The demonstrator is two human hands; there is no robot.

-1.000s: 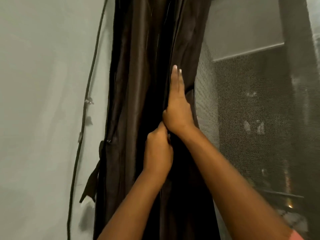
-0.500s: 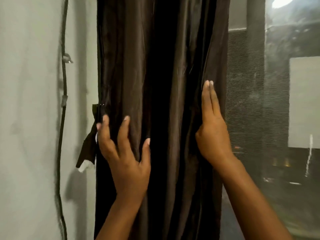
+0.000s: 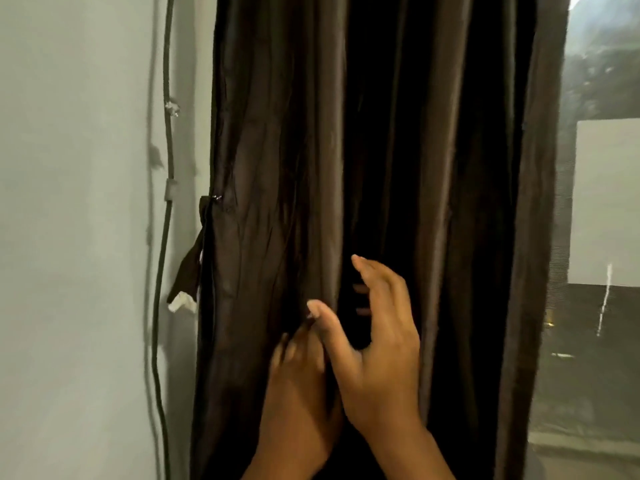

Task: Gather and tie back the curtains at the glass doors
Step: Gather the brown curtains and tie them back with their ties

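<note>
The dark brown curtain point(image 3: 398, 168) hangs gathered in deep folds down the middle of the view. A matching tie-back strap point(image 3: 192, 265) with a white tag dangles at its left edge, fixed near a small metal hook. My right hand point(image 3: 381, 351) is in front of the curtain's middle, thumb and fingers spread in a curve, fingertips reaching into a dark fold. My left hand point(image 3: 298, 386) is just left of it and partly behind it, blurred, with fingers pointing up against the fabric. Neither hand touches the strap.
A pale wall point(image 3: 76, 237) fills the left side, with a black cable point(image 3: 167, 237) running down it close to the curtain. At the right is the glass door point(image 3: 606, 209) with a mesh screen and reflections.
Both hands have come together at the curtain's middle: the left moved right from the left folds, the right moved left and down from the right edge. The view has shifted closer.
</note>
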